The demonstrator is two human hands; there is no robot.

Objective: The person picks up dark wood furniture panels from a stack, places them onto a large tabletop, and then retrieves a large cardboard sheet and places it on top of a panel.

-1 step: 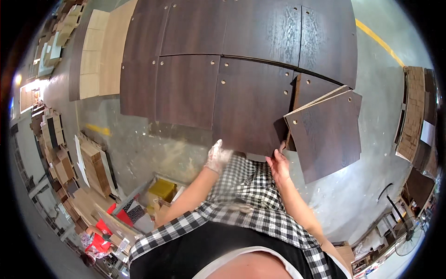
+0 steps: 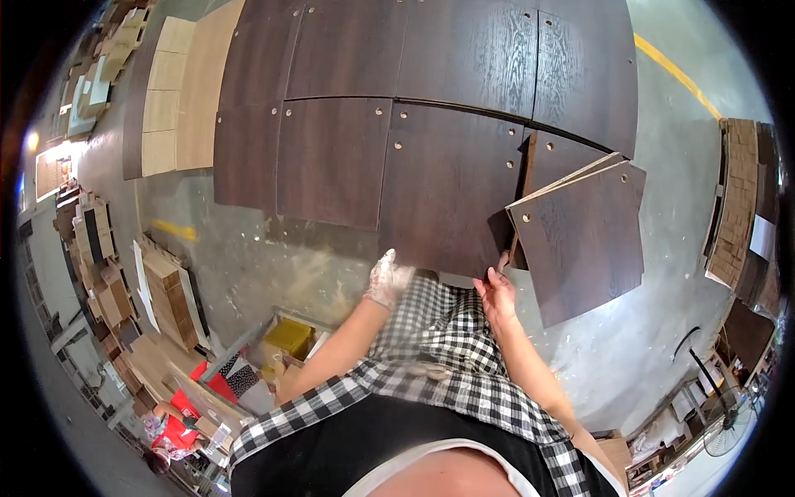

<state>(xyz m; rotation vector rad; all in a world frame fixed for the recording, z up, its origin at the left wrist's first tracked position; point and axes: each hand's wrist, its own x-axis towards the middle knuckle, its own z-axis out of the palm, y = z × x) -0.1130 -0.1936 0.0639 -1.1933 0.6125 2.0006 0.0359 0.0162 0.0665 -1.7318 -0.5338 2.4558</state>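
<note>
A dark brown wood-grain panel (image 2: 451, 190) with round holes near its far corners lies in front of me, in the near row of similar panels. My left hand (image 2: 387, 283), in a thin whitish glove, is closed at its near left corner, some fingers hidden by the edge. At the near right corner my bare right hand (image 2: 497, 296) grips the edge between thumb and fingers. Just right of that hand, a small stack of loose dark panels (image 2: 580, 244) lies askew, overlapping another panel beneath.
Dark panels (image 2: 348, 50) continue in rows beyond. Light wood boards (image 2: 199, 91) lie at far left. A bin (image 2: 248, 340) with a yellow container (image 2: 290, 344) stands at left, near a person in red (image 2: 178, 431). Board stacks (image 2: 733, 207) and a fan (image 2: 729, 422) are at right.
</note>
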